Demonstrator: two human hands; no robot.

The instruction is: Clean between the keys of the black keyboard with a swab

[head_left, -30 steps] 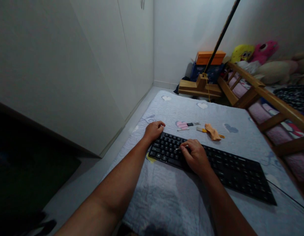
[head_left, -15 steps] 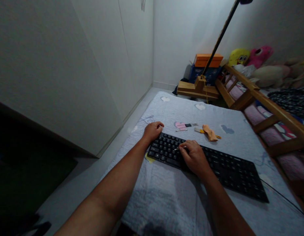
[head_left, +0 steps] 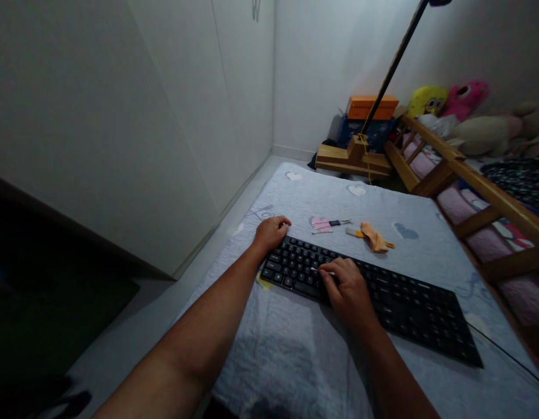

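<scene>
A black keyboard (head_left: pixel 418 308) lies at a slant on the light blue bedspread. My left hand (head_left: pixel 270 234) is curled at its far left corner, fingers closed against the edge. Over the left-middle keys, my right hand (head_left: pixel 347 288) pinches a thin white cotton swab (head_left: pixel 314 269), whose tip is down among the letter keys. The rest of the swab is mostly hidden by my fingers. Beyond the keyboard lie a second cotton swab (head_left: pixel 322 232), a thin metal tool with a black middle (head_left: pixel 334 223), and an orange cloth (head_left: pixel 373 237) over a yellow-handled tool (head_left: pixel 353 233).
The keyboard's cable (head_left: pixel 505 349) trails off to the right. A wooden bed rail (head_left: pixel 492 186) runs along the right side, with plush toys behind it. A white wardrobe (head_left: pixel 186 116) stands on the left. At the back is a wooden stand (head_left: pixel 354 157) with a dark pole.
My right hand has shifted slightly toward me with the cotton swab, still over the letter keys. My left hand stays at the keyboard's corner. The view has turned very slightly.
</scene>
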